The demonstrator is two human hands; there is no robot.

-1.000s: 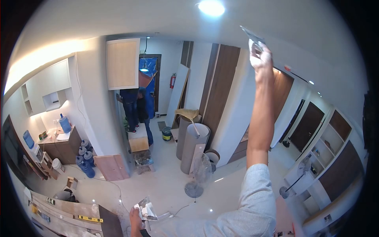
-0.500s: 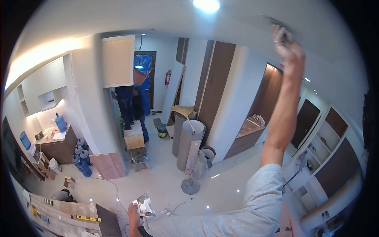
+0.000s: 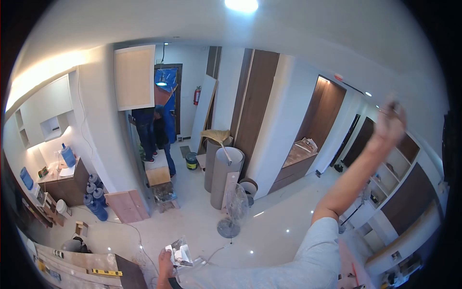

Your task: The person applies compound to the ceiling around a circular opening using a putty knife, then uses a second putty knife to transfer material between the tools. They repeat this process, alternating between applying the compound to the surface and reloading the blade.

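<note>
My right hand (image 3: 391, 127) is raised at the upper right, close under the white ceiling (image 3: 308, 33). Its fingers are closed round a putty knife (image 3: 393, 104), which motion smears so that the blade barely shows. Low in the centre, my left hand (image 3: 165, 264) grips the edge of a shiny metal plate (image 3: 181, 252). White putty (image 3: 179, 254) lies in lumps on that plate. My right sleeve (image 3: 315, 250) is light grey.
A standing fan (image 3: 237, 204) and tall rolled sheets (image 3: 224, 180) stand ahead. Two people (image 3: 153, 135) are by the far doorway, at least one on a wooden platform (image 3: 159, 176). At lower left, a yellow level (image 3: 107, 272) lies on a bench. A cable (image 3: 140, 236) crosses the floor.
My right hand has swung down and to the right, taking the putty knife away from its earlier place against the ceiling. My left hand still holds the plate; the view has shifted slightly.
</note>
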